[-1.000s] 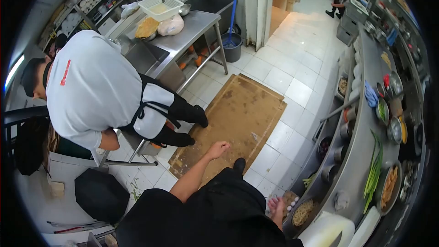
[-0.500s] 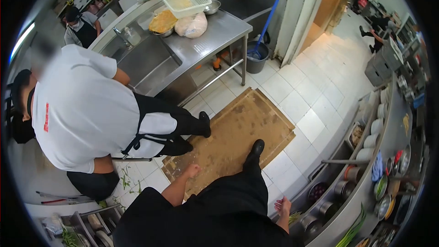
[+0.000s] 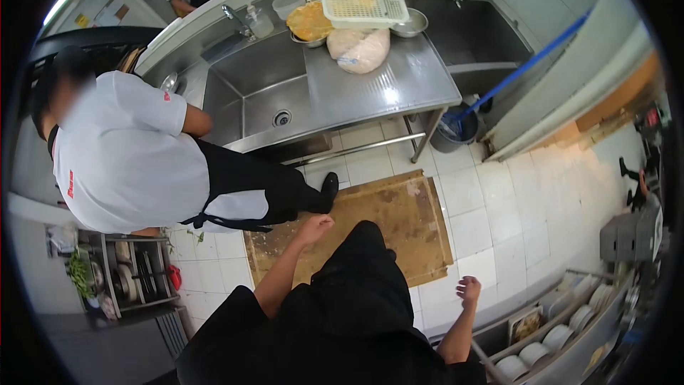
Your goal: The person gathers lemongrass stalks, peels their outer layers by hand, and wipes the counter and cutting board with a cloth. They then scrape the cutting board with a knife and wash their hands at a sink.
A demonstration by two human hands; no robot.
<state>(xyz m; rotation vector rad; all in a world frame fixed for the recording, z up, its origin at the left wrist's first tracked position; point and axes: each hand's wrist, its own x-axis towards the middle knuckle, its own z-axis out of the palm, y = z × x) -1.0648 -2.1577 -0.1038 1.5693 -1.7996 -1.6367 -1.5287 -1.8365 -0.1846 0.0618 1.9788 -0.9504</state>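
Both hands are empty, arms out at the sides. Left hand (image 3: 313, 228) is loosely curled, gripping nothing, over the flat brown cardboard mat (image 3: 417, 217) on the white tiled floor (image 3: 491, 199). Right hand (image 3: 468, 289) hangs slack and open at 4 o'clock. Stainless steel sink worktop (image 3: 385, 85) at 12, co-worker in a white shirt (image 3: 128, 164) at 9.

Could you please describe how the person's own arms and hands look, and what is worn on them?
Both arms come out of short black sleeves, part of a black top; the forearms are bare. The left hand and right hand wear no gloves. No watch, ring or marking can be made out at this size.
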